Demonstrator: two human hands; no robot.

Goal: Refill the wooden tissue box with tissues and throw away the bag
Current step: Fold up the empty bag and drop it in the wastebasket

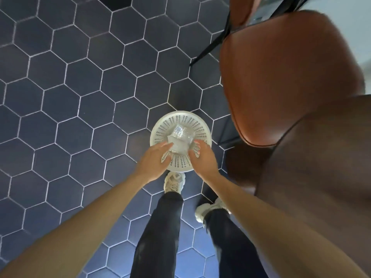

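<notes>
Clear, crinkled plastic is seen at the middle of the view: the emptied tissue bag (179,141), crumpled into a loose wad, is held directly above the open mouth of a white perforated waste basket (181,165) that stands on the dark blue hexagon-tiled floor (66,93). The bag is flanked by both hands. The left hand (153,162) is laid against the bag's left side with the fingers extended rather than curled, and the right hand (202,159) is pressed to its right side in the same manner, so the bag appears to be pinched lightly between the two palms rather than clenched in either one. Whether the bag is already touching the basket's inside cannot be told from this angle.

The task is judged to be in its final step. The wooden tissue box is not shown, so its refilling cannot be confirmed; since the bag looks empty and is poised over the basket, that part is presumed done. What is left is for the bag to be let go so that it drops inside.

A brown leather chair (285,77) with black legs stands just to the right of the basket, and the person's pale sneakers (174,182) are planted just behind it.

No brand, label or legible writing is visible on the bag, the basket or the chair.
</notes>
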